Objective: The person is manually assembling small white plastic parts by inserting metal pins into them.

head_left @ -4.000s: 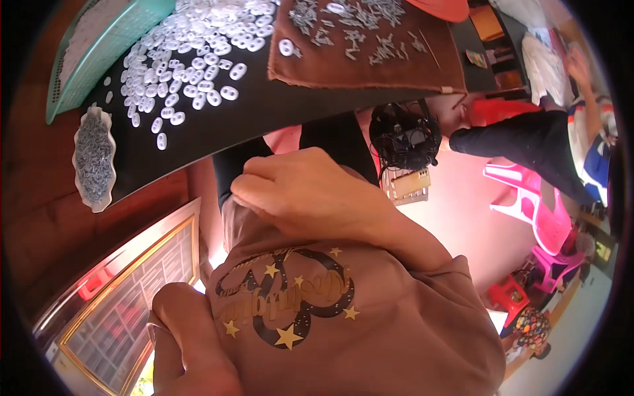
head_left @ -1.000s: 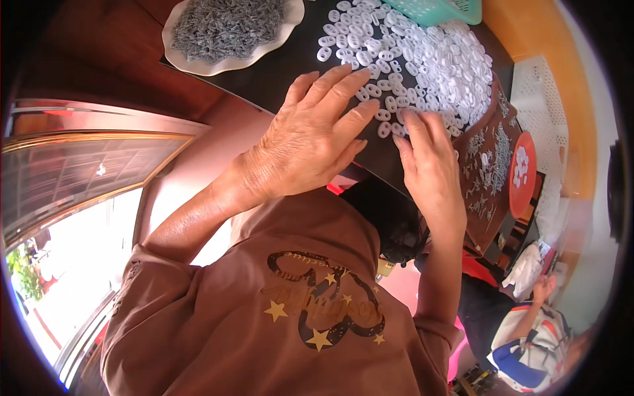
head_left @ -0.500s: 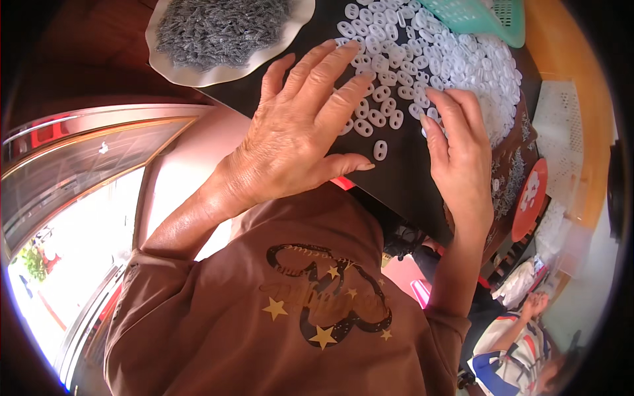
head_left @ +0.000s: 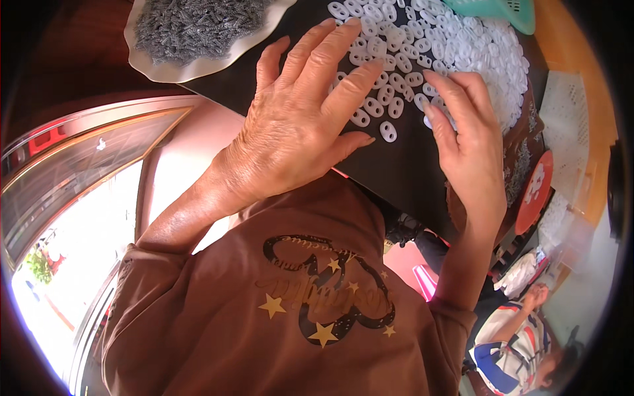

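Both hands lie open and flat, holding nothing: left hand (head_left: 297,125) and right hand (head_left: 469,145) rest on white rings (head_left: 422,59) on the black board (head_left: 396,171).

- the person is wearing a brown short-sleeved top (head_left: 277,317); the sleeves are ending above the elbows.
- the chest is carrying a dark looping print (head_left: 323,290) with script lettering, and gold stars (head_left: 272,305) of several sizes are sitting around it.
- both forearms are showing bare.
- the left hand (head_left: 297,125) and right hand (head_left: 472,148) are wearing no gloves; the fingernails are showing short and unpainted.
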